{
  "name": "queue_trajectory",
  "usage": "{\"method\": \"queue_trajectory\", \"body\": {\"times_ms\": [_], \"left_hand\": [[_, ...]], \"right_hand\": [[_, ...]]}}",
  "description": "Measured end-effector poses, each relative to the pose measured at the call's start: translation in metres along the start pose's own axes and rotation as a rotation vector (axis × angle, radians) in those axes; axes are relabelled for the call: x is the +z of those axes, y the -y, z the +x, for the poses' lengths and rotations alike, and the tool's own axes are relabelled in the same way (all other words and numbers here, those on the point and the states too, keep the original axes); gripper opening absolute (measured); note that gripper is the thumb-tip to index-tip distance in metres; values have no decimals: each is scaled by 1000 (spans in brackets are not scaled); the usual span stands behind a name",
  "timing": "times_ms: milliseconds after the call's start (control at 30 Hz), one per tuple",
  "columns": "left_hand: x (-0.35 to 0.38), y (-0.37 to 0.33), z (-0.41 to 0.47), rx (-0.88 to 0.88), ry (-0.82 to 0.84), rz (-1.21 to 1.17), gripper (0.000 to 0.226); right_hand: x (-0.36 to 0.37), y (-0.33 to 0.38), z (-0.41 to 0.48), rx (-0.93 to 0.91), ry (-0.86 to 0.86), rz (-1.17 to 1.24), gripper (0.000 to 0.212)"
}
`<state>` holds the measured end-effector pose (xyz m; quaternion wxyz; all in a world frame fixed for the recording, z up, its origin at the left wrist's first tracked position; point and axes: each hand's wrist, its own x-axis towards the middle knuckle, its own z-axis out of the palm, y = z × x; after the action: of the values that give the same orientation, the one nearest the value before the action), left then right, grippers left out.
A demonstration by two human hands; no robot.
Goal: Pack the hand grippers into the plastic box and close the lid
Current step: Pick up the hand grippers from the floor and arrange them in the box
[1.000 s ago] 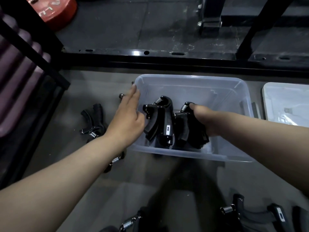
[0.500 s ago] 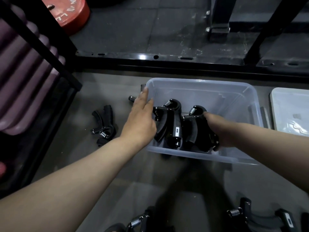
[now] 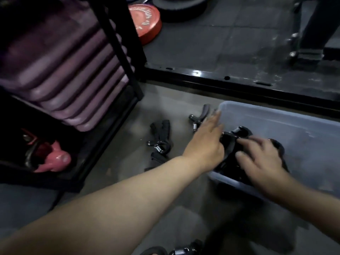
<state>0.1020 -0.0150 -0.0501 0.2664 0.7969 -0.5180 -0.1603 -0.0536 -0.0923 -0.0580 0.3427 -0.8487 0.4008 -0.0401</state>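
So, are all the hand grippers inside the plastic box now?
No, at least two hand grippers lie on the floor to the left of the plastic box.

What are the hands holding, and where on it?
Left hand, fingers straight, touches the side of the hand grippers in the plastic box. Right hand lies over their tops; blur hides whether it grips.

Left side had a black rack (image 3: 117,43) stacked with purple rolled mats (image 3: 60,76), a pink kettlebell (image 3: 53,157) tucked underneath, and a red weight plate (image 3: 145,23) sat on the dark rubber floor (image 3: 220,43) beyond a black steel rail (image 3: 239,83).
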Motion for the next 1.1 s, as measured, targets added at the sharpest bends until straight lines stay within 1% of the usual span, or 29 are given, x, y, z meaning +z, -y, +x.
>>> {"method": "queue_trajectory", "body": {"times_ms": [100, 133, 167, 300, 400, 533, 633, 700, 767, 833, 900, 967, 1000, 1033, 1100], "left_hand": [[-2, 13, -7, 23, -26, -47, 56], [-2, 19, -10, 32, -29, -71, 55], [-3, 23, -12, 37, -25, -106, 54], [0, 29, -14, 37, 19, -184, 57], [7, 26, -19, 25, -13, -218, 58], [21, 24, -33, 44, -28, -248, 57], [24, 30, -31, 83, -70, -265, 56], [22, 36, -28, 91, -117, -282, 53], [16, 45, -28, 13, -217, -290, 51], [12, 65, -27, -136, -268, -240, 48], [14, 92, -25, -207, -213, -15, 52], [21, 118, -23, -233, -90, 237, 61], [26, 129, -20, -258, -37, 323, 62], [30, 137, -16, -283, 1, 377, 59], [36, 146, -3, -323, 45, 387, 54]], "right_hand": [[16, 17, -9, -320, 252, -374, 84], [14, 19, -9, -373, 322, -460, 86], [10, 17, -7, -383, 374, -491, 86], [7, 13, -7, -404, 495, -511, 86], [9, 11, -10, -422, 572, -472, 93], [3, 3, -21, -405, 625, -418, 89], [0, 15, -21, -309, 576, -372, 91], [5, 29, -19, -321, 460, -375, 87], [15, 40, -15, -335, 371, -377, 89], [25, 45, -14, -306, 307, -372, 94], [33, 47, -15, -304, 218, -430, 94], [36, 52, -14, -301, 163, -474, 90], [37, 54, -11, -285, 161, -467, 88], [37, 58, -5, -267, 165, -445, 87], [38, 64, 6, -236, 164, -349, 86]]}}
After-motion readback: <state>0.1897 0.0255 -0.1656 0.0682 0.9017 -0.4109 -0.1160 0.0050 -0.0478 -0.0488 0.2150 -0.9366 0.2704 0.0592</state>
